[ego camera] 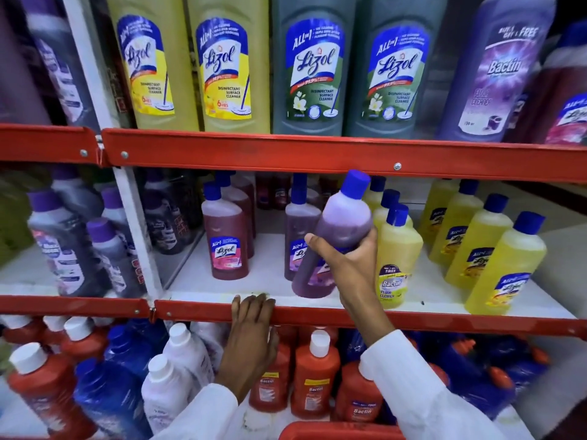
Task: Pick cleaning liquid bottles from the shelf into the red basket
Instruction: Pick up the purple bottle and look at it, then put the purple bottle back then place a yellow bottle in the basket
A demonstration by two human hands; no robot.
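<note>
My right hand (349,268) grips a purple cleaning liquid bottle (336,230) with a blue cap, tilted and lifted just above the middle shelf (222,285). My left hand (252,325) rests on the red front edge of that shelf, fingers curled over the lip, holding no bottle. The rim of the red basket (336,430) shows at the bottom edge, below my right sleeve. On the middle shelf stand a red Lizol bottle (225,236), another purple bottle (297,223) behind the held one, and several yellow bottles (495,249) to the right.
Large yellow and green Lizol bottles (314,68) line the top shelf. The bottom shelf holds red, white and blue bottles (314,373) packed closely. A white upright post (136,223) divides the shelf bays; purple-capped bottles (63,242) fill the left bay.
</note>
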